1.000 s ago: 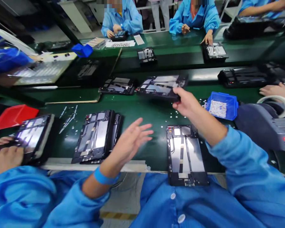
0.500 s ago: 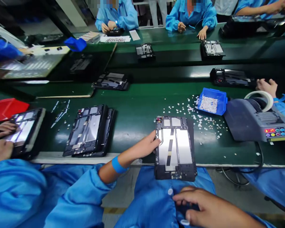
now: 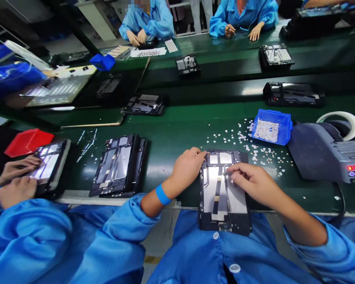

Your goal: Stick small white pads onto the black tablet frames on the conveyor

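Observation:
An opened tablet [image 3: 236, 197] with bare silver battery cells and a dark frame lies before me, overhanging the table's front edge. My left hand [image 3: 187, 172] is at its upper left corner, with curled fingers touching the frame there. Over the upper right of the cells is my right hand [image 3: 251, 179], thumb and forefinger brought together near the central strip. Whatever that pinch may hold is too small to make out. Another dark flat piece shows beneath the tablet's top right edge.
Two stacked opened tablets [image 3: 115, 167] lie to the left. Beyond them, a co-worker's hands [image 3: 19, 179] rest on another tablet beside a red bin [image 3: 29, 141]. A blue bin [image 3: 271, 128] of small white pieces, several scattered around it, stands near a tape dispenser [image 3: 322, 154] at right.
My right hand has risen from near my lap onto the tablet. My left hand has slid from its left edge to the upper left corner. The hand at far right has left view.

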Demonstrator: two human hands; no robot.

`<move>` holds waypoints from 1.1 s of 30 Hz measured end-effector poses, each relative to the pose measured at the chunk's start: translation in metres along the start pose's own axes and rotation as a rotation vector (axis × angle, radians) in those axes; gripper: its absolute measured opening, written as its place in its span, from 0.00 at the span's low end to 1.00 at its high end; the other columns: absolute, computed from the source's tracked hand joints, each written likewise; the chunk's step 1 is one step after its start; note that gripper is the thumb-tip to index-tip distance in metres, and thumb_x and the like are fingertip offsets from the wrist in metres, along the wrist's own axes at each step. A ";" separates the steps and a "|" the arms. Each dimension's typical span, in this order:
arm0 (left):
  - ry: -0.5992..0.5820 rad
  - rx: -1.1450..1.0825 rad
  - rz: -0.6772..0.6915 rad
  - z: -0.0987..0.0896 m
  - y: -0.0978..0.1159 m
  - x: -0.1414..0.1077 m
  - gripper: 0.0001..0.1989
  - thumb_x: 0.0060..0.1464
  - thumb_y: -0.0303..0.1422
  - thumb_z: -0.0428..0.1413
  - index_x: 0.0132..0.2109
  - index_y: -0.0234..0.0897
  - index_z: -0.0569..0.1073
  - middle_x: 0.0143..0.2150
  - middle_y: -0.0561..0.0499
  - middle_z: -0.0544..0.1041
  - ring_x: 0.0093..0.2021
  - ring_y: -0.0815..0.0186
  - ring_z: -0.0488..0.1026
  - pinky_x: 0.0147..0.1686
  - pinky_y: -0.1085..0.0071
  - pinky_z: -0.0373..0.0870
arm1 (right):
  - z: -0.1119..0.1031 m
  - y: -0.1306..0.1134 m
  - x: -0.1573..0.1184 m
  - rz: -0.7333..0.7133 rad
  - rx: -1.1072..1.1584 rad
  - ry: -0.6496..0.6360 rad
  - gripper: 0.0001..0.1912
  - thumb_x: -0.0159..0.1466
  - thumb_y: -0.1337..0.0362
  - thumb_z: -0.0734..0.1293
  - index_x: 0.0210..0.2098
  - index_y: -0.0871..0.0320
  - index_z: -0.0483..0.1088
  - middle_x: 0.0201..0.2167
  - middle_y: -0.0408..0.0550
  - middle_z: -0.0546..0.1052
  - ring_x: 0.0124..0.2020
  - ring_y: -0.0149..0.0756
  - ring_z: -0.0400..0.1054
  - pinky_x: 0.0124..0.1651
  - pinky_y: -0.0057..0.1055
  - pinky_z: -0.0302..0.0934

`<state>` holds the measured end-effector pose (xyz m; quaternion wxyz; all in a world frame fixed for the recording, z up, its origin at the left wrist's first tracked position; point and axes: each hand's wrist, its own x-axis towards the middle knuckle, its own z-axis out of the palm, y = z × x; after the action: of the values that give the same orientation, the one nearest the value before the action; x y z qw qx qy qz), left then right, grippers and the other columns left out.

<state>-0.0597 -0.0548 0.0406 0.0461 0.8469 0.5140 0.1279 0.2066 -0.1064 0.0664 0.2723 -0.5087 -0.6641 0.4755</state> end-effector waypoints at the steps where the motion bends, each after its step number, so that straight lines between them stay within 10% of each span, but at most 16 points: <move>1: 0.010 0.004 0.013 0.004 0.000 0.000 0.12 0.68 0.29 0.54 0.53 0.39 0.79 0.45 0.44 0.79 0.42 0.59 0.75 0.42 0.64 0.73 | 0.001 -0.001 0.007 -0.005 -0.004 0.011 0.13 0.69 0.59 0.65 0.47 0.55 0.80 0.31 0.44 0.81 0.31 0.34 0.73 0.35 0.30 0.65; 13: 0.163 -0.259 0.046 0.032 -0.019 -0.004 0.08 0.68 0.26 0.52 0.44 0.39 0.76 0.43 0.47 0.79 0.46 0.60 0.75 0.48 0.63 0.73 | 0.038 -0.002 0.116 -0.194 -0.382 -0.084 0.15 0.68 0.72 0.64 0.43 0.54 0.82 0.45 0.49 0.84 0.48 0.42 0.76 0.53 0.35 0.65; 23: 0.127 -0.497 -0.116 0.018 -0.007 -0.007 0.11 0.67 0.25 0.53 0.49 0.39 0.79 0.44 0.48 0.78 0.47 0.63 0.75 0.48 0.66 0.73 | 0.039 -0.002 0.096 0.022 0.171 -0.062 0.11 0.67 0.68 0.62 0.44 0.57 0.76 0.39 0.48 0.83 0.32 0.32 0.74 0.36 0.29 0.66; 33: 0.241 -0.724 -0.198 0.020 0.006 -0.010 0.08 0.62 0.25 0.55 0.44 0.40 0.77 0.43 0.48 0.79 0.43 0.64 0.76 0.46 0.65 0.74 | 0.047 -0.004 0.093 -0.009 0.111 -0.011 0.08 0.65 0.65 0.67 0.40 0.57 0.77 0.34 0.45 0.82 0.33 0.32 0.73 0.38 0.29 0.64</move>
<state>-0.0540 -0.0653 0.0205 0.2934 0.7011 0.5167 0.3942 0.1339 -0.0358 0.0401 0.2988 -0.4871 -0.6404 0.5131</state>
